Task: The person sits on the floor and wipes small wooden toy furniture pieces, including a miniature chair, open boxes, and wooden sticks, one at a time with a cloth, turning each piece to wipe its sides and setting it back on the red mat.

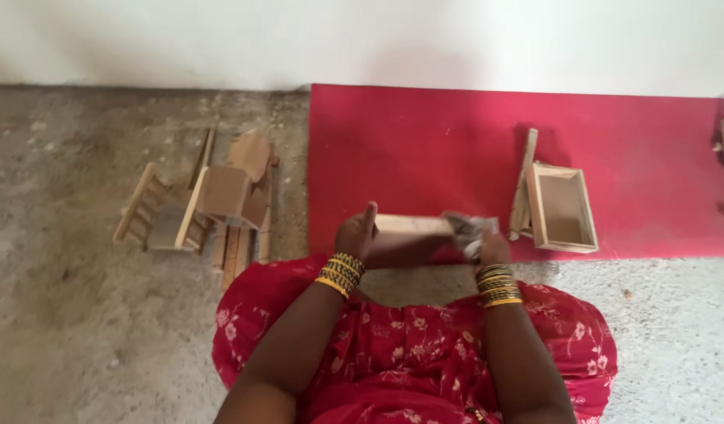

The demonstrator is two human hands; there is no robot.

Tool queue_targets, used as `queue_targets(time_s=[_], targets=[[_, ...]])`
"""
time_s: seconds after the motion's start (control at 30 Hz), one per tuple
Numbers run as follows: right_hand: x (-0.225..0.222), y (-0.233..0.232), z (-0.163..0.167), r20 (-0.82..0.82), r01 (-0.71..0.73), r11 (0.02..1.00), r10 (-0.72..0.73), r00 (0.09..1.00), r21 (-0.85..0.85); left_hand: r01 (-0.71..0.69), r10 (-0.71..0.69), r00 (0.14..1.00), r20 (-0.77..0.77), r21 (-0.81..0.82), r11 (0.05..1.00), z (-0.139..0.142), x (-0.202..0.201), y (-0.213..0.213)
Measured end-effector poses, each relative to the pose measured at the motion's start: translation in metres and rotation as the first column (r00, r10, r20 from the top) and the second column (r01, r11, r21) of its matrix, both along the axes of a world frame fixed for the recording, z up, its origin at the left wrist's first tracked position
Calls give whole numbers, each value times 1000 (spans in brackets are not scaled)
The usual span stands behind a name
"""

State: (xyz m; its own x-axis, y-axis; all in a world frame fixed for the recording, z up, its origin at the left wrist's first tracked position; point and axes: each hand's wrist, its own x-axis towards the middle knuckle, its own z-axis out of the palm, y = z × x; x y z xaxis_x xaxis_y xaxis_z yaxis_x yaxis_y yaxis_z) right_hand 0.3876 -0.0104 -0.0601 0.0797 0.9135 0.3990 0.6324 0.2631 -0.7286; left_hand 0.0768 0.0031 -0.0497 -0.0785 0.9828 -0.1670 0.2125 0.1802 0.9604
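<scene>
Lying crosswise, long axis left to right, wooden box (409, 235) held in both hands' grip (354, 238) (488, 247).

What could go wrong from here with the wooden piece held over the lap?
1. The left hand grips only one end of the wooden piece, so rubbing pressure could make it slip or twist.
2. The right hand presses a crumpled grey sheet, perhaps sandpaper, near the piece's end; it might slide off and scrape fingers.
3. The open wooden box sits close to the right, where an elbow swing might knock it.
</scene>
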Motion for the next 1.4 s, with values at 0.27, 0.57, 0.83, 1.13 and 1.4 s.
queue_targets(time_s=[0.27,0.57,0.83,1.13,1.4], targets=[[-71,-7,-4,660,-124,976,-27,750,180,-39,418,360,834,-434,900,4,-7,6],[-156,9,36,496,-271,955,178,850,122,-35,162,599,784,-176,984,1,3,-14],[-124,-3,-7,606,-72,938,-160,779,339,59,317,223,922,-337,939,43,9,-18],[-179,-60,31,252,-184,867,69,965,463,69,322,52,945,-325,943,75,-10,-17],[-127,49,100,-634,178,959,4,773,223,114,325,70,943,-331,937,49,-9,-15]])
